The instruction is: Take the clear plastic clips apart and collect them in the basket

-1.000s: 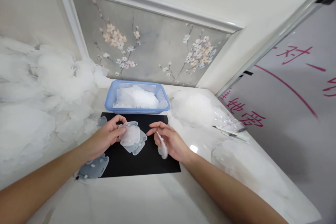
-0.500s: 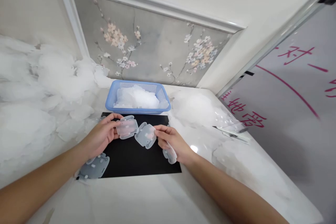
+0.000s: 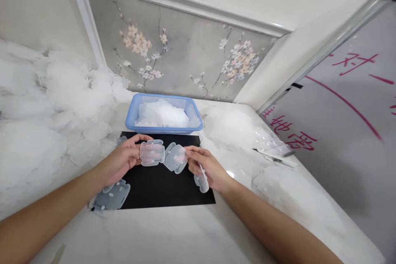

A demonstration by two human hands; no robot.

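Between the fingers of my left hand (image 3: 125, 157) is a translucent plastic piece (image 3: 152, 152) with notched edges and small nubs; finger colour shows through it. A similar translucent piece (image 3: 175, 158) is pinched at its right edge by my right hand (image 3: 206, 167). The two pieces touch or overlap slightly at their facing edges, above a black mat (image 3: 161, 192). Another translucent piece (image 3: 202, 179), seen nearly edge-on, sits under my right palm; whether it is held there I cannot tell. More such pieces (image 3: 113, 196) lie at the mat's lower left corner.
Behind the mat stands a blue basket (image 3: 163, 130) holding several whitish translucent pieces. A large heap of them (image 3: 62, 90) rises at the left. On the right lie a white pile (image 3: 229, 126) and clear plastic bags (image 3: 272, 146). A whiteboard (image 3: 340, 165) borders the right side.
My left hand has turned its plastic piece to face me more squarely and moved it slightly right. The piece in my right hand has tilted and shifted a little right.
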